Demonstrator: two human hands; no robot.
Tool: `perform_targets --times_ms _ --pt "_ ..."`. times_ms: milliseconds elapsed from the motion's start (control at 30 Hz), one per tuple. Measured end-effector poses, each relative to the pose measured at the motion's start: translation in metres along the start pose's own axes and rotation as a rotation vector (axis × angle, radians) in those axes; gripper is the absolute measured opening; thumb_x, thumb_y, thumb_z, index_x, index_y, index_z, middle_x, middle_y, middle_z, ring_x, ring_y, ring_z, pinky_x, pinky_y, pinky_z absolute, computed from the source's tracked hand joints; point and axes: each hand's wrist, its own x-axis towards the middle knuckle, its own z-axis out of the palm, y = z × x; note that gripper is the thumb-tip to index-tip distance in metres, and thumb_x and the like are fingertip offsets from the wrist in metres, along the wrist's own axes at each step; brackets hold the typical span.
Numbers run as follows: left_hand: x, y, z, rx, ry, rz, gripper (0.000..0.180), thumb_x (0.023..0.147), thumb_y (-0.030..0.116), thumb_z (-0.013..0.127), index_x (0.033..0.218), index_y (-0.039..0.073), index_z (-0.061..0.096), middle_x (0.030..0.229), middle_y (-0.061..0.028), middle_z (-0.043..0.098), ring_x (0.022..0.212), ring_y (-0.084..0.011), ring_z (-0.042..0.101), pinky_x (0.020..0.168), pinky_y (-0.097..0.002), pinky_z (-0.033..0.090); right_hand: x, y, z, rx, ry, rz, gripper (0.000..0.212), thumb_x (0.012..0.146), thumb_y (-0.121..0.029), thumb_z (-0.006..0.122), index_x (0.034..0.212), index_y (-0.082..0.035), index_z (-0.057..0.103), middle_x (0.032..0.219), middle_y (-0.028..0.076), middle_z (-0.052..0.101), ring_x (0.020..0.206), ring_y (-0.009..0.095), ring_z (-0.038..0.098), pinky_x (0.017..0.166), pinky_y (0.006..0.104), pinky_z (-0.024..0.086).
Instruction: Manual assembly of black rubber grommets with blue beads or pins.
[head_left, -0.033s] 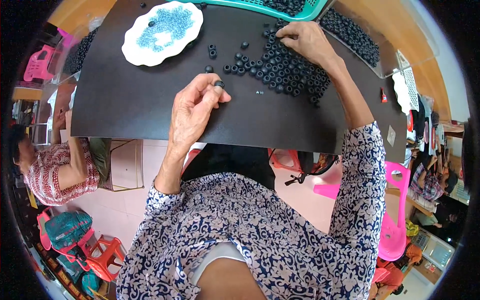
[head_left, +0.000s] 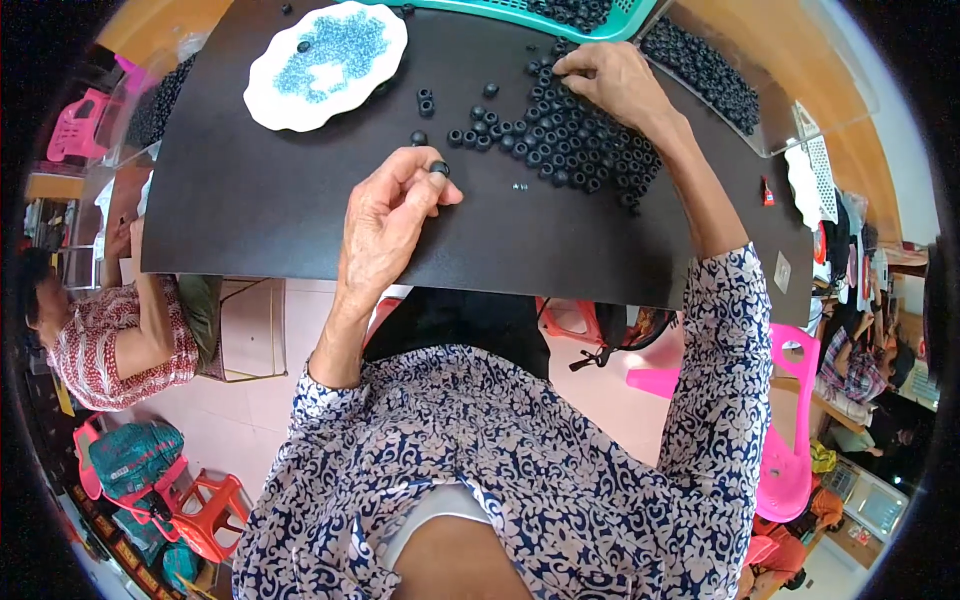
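Note:
Between the thumb and fingers of my left hand (head_left: 385, 222) is a round black bead (head_left: 439, 169), held above the near half of the dark table. My right hand (head_left: 622, 90) reaches to the far end of a spread pile of black beads (head_left: 575, 150). Its thumb and index finger are drawn together there; what lies between them is hidden. A few loose black beads (head_left: 426, 103) lie between the pile and a white wavy-edged plate (head_left: 265, 100). Tiny clear bluish pieces (head_left: 345, 45) cover the plate's middle, with one black bead among them. Two small clear pieces (head_left: 519, 187) lie near the pile.
A green basket (head_left: 480, 10) of black beads stands at the far edge. Clear bins hold more black beads (head_left: 700, 75) at right and left. A small red tube (head_left: 767, 192) lies at the table's right. A person (head_left: 125, 340) sits at the left, near a red stool (head_left: 212, 510).

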Motion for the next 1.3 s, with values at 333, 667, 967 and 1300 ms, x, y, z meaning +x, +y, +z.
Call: perform_targets --times_ms 333,667,967,1300 --pt "0.001 0.000 -0.002 0.029 -0.052 -0.010 0.018 0.094 0.012 0.054 0.103 -0.001 0.062 0.084 -0.0058 0.067 0.077 -0.0088 0.060 0.070 -0.0219 0.047 0.000 -0.001 -0.004 -0.094 -0.072 0.041 0.016 0.078 -0.011 0.066 0.090 -0.001 0.067 0.074 0.011 0.066 0.068 0.025 0.064 0.065 0.0349 0.050" --pt "0.002 -0.005 -0.004 -0.011 0.006 0.061 0.017 0.091 0.009 0.053 0.102 -0.002 0.061 0.076 -0.0043 0.067 0.069 -0.0056 0.054 0.066 -0.0213 0.046 -0.030 -0.121 -0.008 0.889 0.083 0.347 0.019 0.084 -0.004 0.068 0.102 0.002 0.068 0.086 0.004 0.068 0.078 0.009 0.064 0.072 0.0213 0.052" --pt "-0.001 -0.007 -0.010 -0.028 -0.009 0.061 0.017 0.095 0.012 0.055 0.105 -0.001 0.061 0.080 -0.0005 0.062 0.072 -0.0062 0.054 0.069 -0.0211 0.046 -0.043 -0.173 0.030 1.319 0.134 0.461 0.020 0.084 0.004 0.065 0.103 0.006 0.067 0.090 0.012 0.071 0.084 0.013 0.068 0.079 0.0226 0.053" --pt "-0.003 -0.002 -0.010 -0.064 0.002 0.123 0.022 0.095 0.014 0.057 0.111 -0.001 0.061 0.086 -0.0038 0.064 0.077 -0.0090 0.058 0.072 -0.0231 0.049 -0.042 -0.172 0.035 1.328 0.232 0.375 0.018 0.083 0.006 0.066 0.101 0.005 0.067 0.094 0.010 0.070 0.086 0.013 0.068 0.078 0.0217 0.053"
